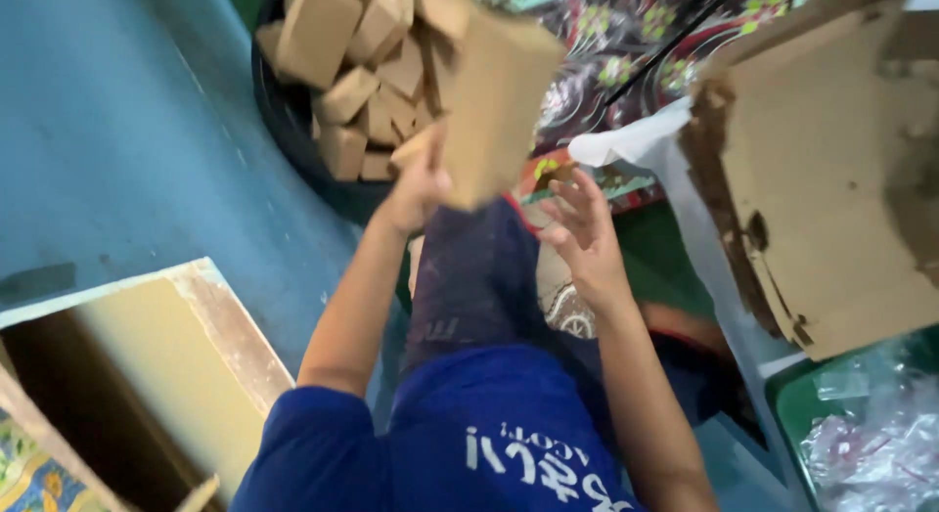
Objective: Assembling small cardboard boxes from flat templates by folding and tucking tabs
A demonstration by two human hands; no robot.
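My left hand point(416, 191) is raised and grips the lower corner of a tan rectangular block point(499, 106), which is tilted and blurred by motion. Just to its right, my right hand point(585, 240) is empty with fingers spread, close to the block's lower edge but not touching it. Behind the block, a black round tub point(290, 131) holds a heap of several similar tan blocks point(357, 72). My blue shirt and dark trouser leg fill the lower middle.
A torn brown cardboard sheet point(831, 170) with a white plastic strip point(675, 179) along its edge stands at the right. A green crate point(797, 400) of clear plastic bags sits at the bottom right. An open yellowish box point(166, 365) lies at the bottom left on the blue floor. Patterned cloth point(626, 33) lies behind.
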